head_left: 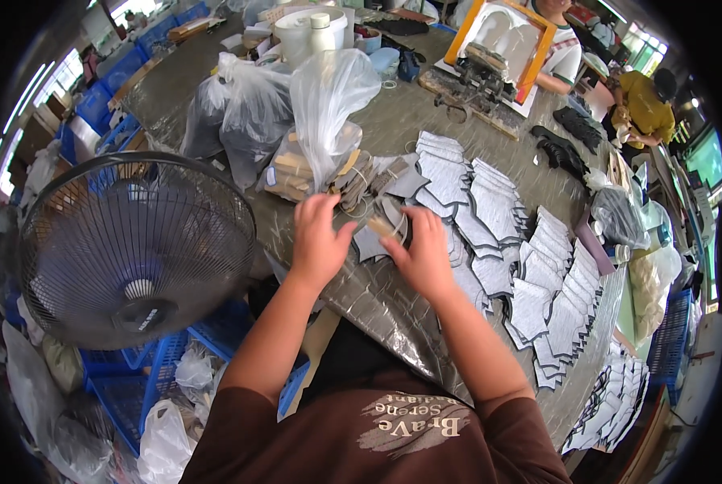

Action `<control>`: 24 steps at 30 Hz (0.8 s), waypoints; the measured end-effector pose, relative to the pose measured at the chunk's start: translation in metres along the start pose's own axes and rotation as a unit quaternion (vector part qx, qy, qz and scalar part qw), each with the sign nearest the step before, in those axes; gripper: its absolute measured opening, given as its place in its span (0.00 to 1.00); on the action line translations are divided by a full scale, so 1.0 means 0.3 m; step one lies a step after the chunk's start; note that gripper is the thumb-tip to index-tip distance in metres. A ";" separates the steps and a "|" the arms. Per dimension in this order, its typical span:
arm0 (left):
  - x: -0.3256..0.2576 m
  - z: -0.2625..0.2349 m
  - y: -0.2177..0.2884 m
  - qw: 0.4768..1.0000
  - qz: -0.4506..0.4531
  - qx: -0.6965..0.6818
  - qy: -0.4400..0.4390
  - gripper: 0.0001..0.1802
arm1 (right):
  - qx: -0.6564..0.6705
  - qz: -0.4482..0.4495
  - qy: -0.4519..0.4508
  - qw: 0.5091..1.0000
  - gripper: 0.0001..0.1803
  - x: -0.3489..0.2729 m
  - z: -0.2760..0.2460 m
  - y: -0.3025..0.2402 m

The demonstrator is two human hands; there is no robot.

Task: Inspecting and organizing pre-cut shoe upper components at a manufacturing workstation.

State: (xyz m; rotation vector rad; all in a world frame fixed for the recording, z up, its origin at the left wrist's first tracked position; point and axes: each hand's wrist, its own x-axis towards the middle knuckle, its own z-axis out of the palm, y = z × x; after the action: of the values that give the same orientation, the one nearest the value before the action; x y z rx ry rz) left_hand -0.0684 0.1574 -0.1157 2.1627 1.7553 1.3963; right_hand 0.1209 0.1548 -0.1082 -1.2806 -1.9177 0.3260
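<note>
My right hand (424, 256) grips a small bundle of grey and tan cut pieces (389, 222) between thumb and fingers. A pale band seems to loop around it. To its left, my left hand (322, 246) is held with thumb and fingers apart and nothing in it. Just beyond my left fingertips lie more banded bundles of brownish pieces (357, 181). Behind them stands an open clear plastic bag (296, 165) with similar bundles inside. Overlapping rows of light grey cut pieces with dark edges (494, 206) fan across the table to the right of my right hand.
A large black fan (139, 250) stands at the left, close to the table (377, 302). Filled plastic bags (244, 113) and a white bucket (296, 36) sit farther back. An orange-framed press-like device (490, 73) stands at the far side near another person. Blue crates (123, 395) are below left.
</note>
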 end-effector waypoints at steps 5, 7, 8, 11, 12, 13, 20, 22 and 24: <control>0.130 0.116 -0.081 0.985 0.002 0.121 -0.122 0.39 | -0.156 -0.071 -0.113 0.979 0.30 0.248 -0.025 0.040; 0.140 0.134 -0.128 0.989 0.011 0.095 -0.110 0.35 | -0.283 -0.157 -0.211 0.922 0.31 0.310 -0.021 0.081; 0.138 0.132 -0.151 0.993 -0.014 0.072 -0.087 0.33 | -0.295 -0.162 -0.232 0.913 0.30 0.333 -0.011 0.093; 0.133 0.110 -0.164 0.996 -0.054 0.024 -0.060 0.29 | -0.309 -0.201 -0.294 0.882 0.32 0.393 0.022 0.124; 0.135 0.094 -0.146 0.995 -0.052 0.043 -0.079 0.30 | -0.319 -0.199 -0.342 0.861 0.33 0.415 0.035 0.123; 0.144 0.085 -0.123 0.992 -0.050 0.061 -0.099 0.31 | -0.318 -0.196 -0.342 0.862 0.33 0.430 0.046 0.128; 0.165 0.105 -0.111 0.982 -0.034 0.119 -0.141 0.32 | -0.269 -0.167 -0.460 0.830 0.34 0.478 0.107 0.128; 0.196 0.097 -0.133 0.989 -0.103 0.012 -0.104 0.25 | -0.257 -0.167 -0.446 0.841 0.34 0.471 0.094 0.133; 0.211 0.072 -0.164 0.984 -0.154 -0.052 -0.077 0.24 | -0.232 -0.171 -0.417 0.862 0.34 0.483 0.061 0.112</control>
State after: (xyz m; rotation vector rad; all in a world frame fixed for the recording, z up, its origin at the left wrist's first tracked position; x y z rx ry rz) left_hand -0.0950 0.2359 -0.1159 1.7984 1.8183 1.1846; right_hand 0.1043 0.2993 -0.0723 -1.1333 -3.0685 0.2568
